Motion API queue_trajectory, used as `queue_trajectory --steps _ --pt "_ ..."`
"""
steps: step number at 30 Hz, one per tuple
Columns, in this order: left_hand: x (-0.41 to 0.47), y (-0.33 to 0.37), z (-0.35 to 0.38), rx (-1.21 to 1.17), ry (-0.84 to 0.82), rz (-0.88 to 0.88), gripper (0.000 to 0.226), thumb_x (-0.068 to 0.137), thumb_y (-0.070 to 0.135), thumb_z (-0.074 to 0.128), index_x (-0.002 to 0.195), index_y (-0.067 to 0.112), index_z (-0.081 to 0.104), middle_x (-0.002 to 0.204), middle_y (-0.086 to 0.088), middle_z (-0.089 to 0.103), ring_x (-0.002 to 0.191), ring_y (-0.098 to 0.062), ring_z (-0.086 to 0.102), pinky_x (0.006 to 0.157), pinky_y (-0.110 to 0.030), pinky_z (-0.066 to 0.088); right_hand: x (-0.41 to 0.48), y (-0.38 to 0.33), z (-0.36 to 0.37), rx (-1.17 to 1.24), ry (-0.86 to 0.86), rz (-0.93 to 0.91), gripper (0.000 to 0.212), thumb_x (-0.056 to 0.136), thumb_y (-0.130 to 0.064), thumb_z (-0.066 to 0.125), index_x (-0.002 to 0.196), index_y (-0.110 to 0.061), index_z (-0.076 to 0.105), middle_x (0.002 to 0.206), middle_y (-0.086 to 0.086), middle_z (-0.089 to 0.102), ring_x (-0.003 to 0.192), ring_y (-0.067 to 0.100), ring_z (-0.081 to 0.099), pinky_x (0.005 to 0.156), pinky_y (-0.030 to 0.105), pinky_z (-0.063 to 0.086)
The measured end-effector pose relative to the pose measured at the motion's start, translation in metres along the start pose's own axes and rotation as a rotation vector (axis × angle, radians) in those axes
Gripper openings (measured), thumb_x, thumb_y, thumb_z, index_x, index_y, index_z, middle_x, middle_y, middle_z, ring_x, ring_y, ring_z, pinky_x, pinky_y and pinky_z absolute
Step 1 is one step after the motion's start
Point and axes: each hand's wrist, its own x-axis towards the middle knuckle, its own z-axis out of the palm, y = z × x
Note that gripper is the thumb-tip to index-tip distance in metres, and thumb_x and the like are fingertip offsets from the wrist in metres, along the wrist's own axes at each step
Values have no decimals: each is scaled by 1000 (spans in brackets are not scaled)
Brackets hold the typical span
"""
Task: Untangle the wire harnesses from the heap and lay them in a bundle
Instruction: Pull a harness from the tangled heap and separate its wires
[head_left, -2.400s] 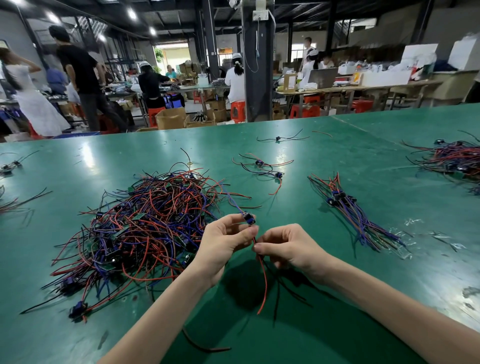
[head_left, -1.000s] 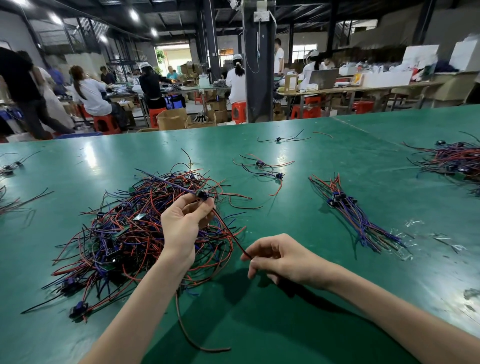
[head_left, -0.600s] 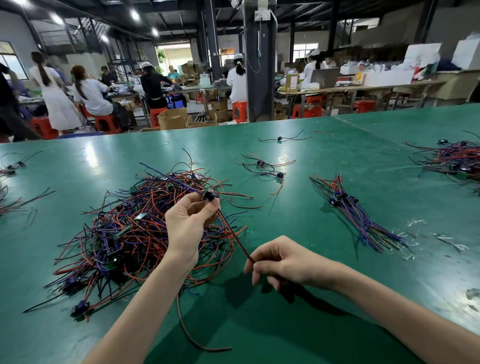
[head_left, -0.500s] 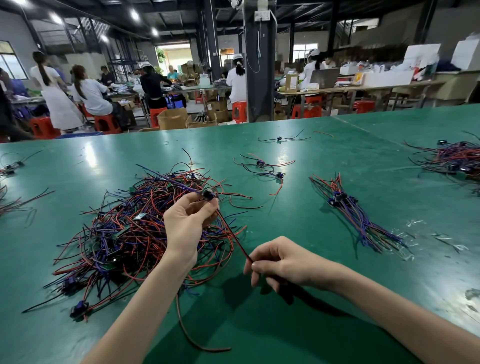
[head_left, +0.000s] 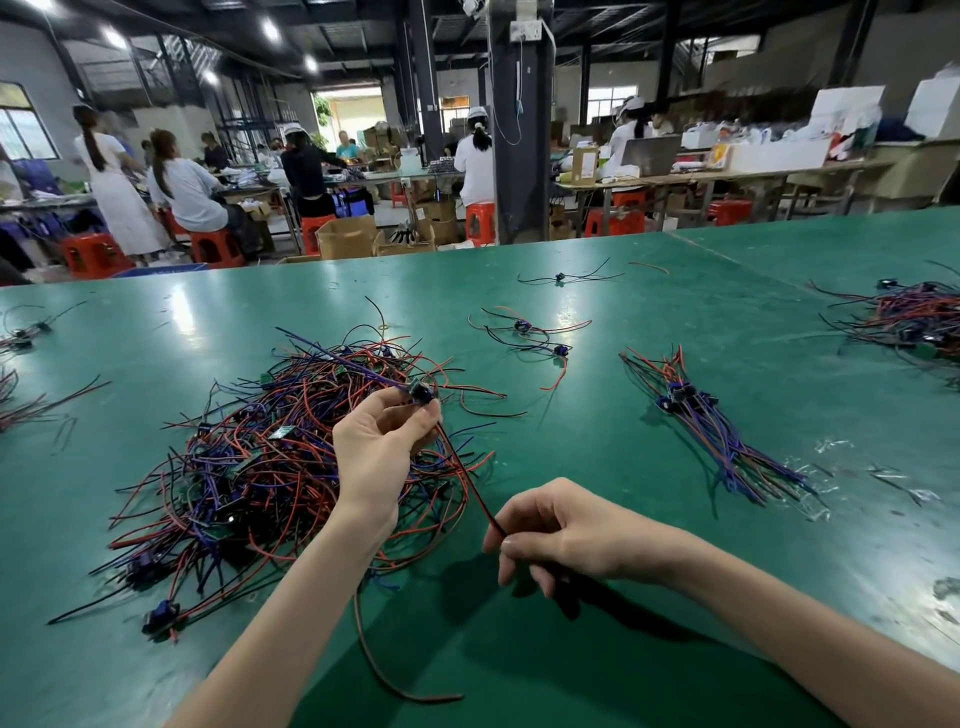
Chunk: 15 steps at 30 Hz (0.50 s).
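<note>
Pinching one harness's black plug (head_left: 420, 393) in our left hand (head_left: 382, 452) and its red wire (head_left: 465, 475) in our right hand (head_left: 563, 530), we hold it taut above the heap (head_left: 244, 467). Only a small bundle (head_left: 711, 431) lies sorted on the right; most wires, we judge, are not yet untangled.

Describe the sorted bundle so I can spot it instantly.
On the green table, look right of the big tangled heap, beyond the right hand. The bundle lies there: wires running parallel, connectors grouped at its far end, unlike the heap's crisscrossed loops.
</note>
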Motion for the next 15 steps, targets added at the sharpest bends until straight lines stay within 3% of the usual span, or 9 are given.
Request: queue_trajectory --steps 7,9,12,15 --pt "1 -6 -1 53 -19 2 14 78 0 72 83 12 68 68 1 69 62 -8 63 60 -17 53 -6 -12 16 -40 159 -305 12 94 -2 53 93 -11 60 81 6 70 43 10 51 48 17 44" --pt "0 -8 0 84 -37 2 16 77 -1 73 84 12 67 66 1 70 60 -9 63 59 -18 53 -8 -16 17 -109 251 -404 15 92 -2 56 91 -16 62 84 8 71 42 10 50 48 21 47" --pt "-7 -16 7 155 -78 -1 19 76 -3 74 84 13 66 65 2 71 58 -7 63 58 -18 54 -9 -15 17 -173 339 -485 12 90 -1 59 91 -10 67 85 5 72 41 9 50 48 33 52" --pt "-14 -23 14 204 -96 -13 23 75 -4 74 82 15 64 58 6 68 51 -4 60 51 -14 49 -8 -13 15 -161 370 -490 12 89 2 58 92 -4 69 83 8 72 41 6 50 48 32 53"
